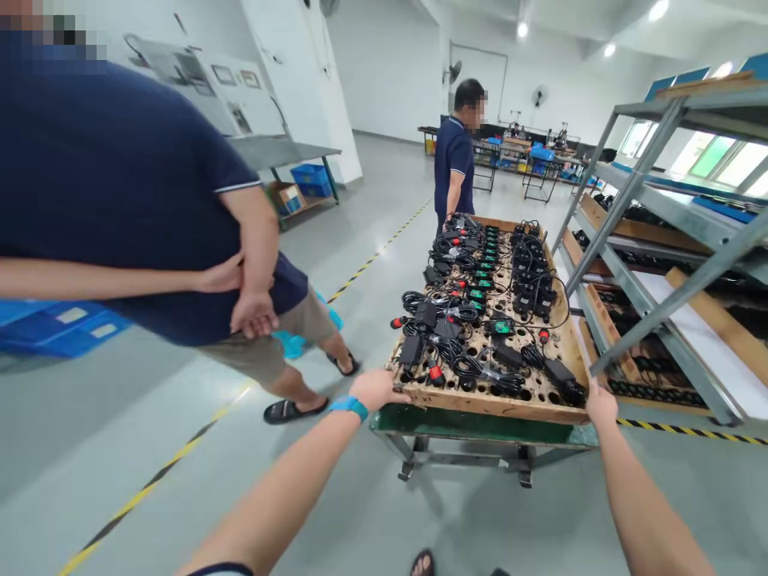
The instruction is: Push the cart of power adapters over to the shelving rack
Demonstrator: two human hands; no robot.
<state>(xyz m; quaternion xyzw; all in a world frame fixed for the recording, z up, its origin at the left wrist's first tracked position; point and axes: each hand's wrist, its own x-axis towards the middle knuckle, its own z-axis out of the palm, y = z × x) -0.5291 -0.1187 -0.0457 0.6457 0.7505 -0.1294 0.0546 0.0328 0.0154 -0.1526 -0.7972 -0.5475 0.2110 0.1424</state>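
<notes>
A flat wooden tray (pixel 543 410), drilled with round holes and heaped with black adapters (pixel 480 320) and coiled cables, sits on a green-edged metal cart (pixel 480 428). Left hand (pixel 377 389) and right hand (pixel 600 404) clamp its near corners.

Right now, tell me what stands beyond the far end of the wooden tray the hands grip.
Both hands, left hand and right hand, already grip the wooden tray at its near corners. At its far end stands a person. The metal rack runs close along its right side.
</notes>
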